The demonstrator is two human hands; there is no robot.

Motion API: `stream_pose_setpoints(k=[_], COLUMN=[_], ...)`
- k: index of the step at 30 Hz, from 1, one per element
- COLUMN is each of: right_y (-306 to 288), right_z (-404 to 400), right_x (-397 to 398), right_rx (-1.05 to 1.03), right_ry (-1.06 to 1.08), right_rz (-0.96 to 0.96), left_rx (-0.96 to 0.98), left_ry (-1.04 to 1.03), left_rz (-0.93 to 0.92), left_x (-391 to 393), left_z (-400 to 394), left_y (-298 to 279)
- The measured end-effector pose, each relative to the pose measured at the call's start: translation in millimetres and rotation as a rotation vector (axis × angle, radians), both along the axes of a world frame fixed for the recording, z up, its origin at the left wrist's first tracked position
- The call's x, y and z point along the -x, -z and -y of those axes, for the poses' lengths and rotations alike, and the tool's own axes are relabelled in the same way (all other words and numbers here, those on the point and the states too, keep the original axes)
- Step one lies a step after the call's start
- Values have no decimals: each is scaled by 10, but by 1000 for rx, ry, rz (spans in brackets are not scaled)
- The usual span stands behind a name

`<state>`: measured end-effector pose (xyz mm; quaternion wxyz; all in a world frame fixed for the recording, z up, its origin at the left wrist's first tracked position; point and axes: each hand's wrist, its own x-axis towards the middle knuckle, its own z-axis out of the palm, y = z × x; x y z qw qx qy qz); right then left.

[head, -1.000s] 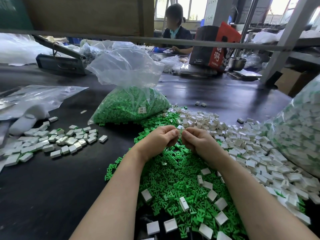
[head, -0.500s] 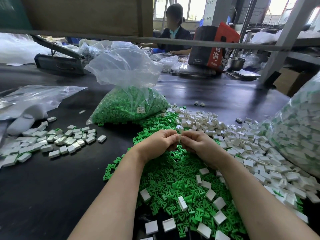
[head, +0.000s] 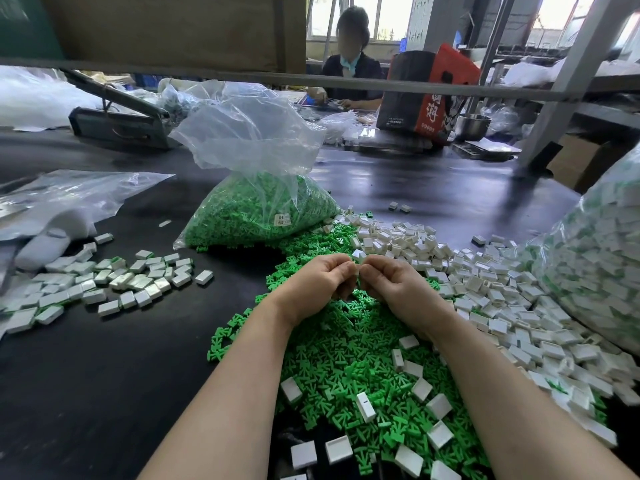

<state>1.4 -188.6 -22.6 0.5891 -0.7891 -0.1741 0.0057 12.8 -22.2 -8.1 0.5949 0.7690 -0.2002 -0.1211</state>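
White cap (head: 357,268): pinched btw fingertips of both hands, just above green clip pile (head: 346,358); mostly hidden.
Left hand (head: 317,284): curled, gripping it.
Right hand (head: 394,285): curled, pinching same piece.
Risk: we reckon it could slip & drop among loose caps (head: 485,289) on desk (head: 104,375).
Cause: tiny part, fingers block our view, so misalignment is likely.

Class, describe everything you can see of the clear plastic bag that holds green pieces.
The bag is thin, clear, crinkled plastic, its open top standing loosely upright. Its lower half bulges with small green pieces; a white label shows low on its right side. It sits on the dark table beyond the left hand and right hand, untouched by them. A loose green pile reaches its front edge.
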Motion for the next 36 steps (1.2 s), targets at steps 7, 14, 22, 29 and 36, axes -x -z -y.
stream_pose_setpoints(k=[7, 14, 22, 29, 36], right_y=[-47, -91, -114, -95, -74], right_z=[8, -21, -48, -60, -39], right_x=[24, 39, 14, 11, 30], right_rx=[-123, -204, -220, -490, -565], right_ry=[-6, 55, -31, -75, -109], right_rz=[-18, -95, -351, -437, -447], left_rx=[-79, 42, 116, 194, 212], left_ry=[-64, -138, -184, -155, -129], left_rz=[106, 171, 221, 158, 142], left_x=[-49, -74, -23, -3, 9], left_z=[-27, -58, 60, 127, 126], left_y=[-29, -85, -71, -64, -67])
